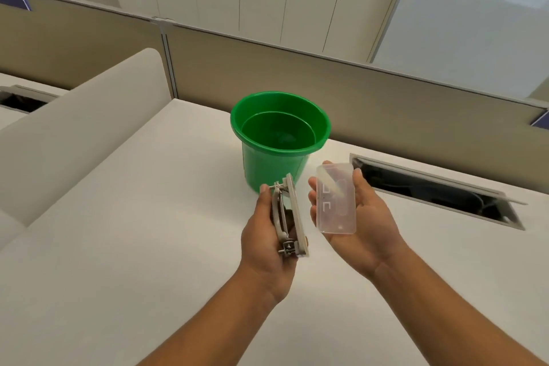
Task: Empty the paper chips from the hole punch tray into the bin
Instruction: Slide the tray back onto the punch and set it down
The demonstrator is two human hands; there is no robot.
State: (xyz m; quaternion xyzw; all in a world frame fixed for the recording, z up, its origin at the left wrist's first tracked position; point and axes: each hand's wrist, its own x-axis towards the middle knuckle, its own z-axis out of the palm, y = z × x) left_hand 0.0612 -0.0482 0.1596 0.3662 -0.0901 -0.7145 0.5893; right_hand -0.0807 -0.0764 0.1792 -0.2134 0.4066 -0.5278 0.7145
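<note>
1. The tabletop (118, 246) carries the green bin (276, 145), which stands near its far edge, just beyond both hands.
2. The left hand (264, 244) has its grip wrapped round the hole punch (289, 217), held on edge above the tabletop.
3. The right hand (359, 217) pinches the clear tray (336, 199) by its long sides, detached and short of the bin's rim.
4. Judged step: tray off, tipping pending. Whether chips remain cannot be told. Next, carry it over the opening and turn it.
</note>
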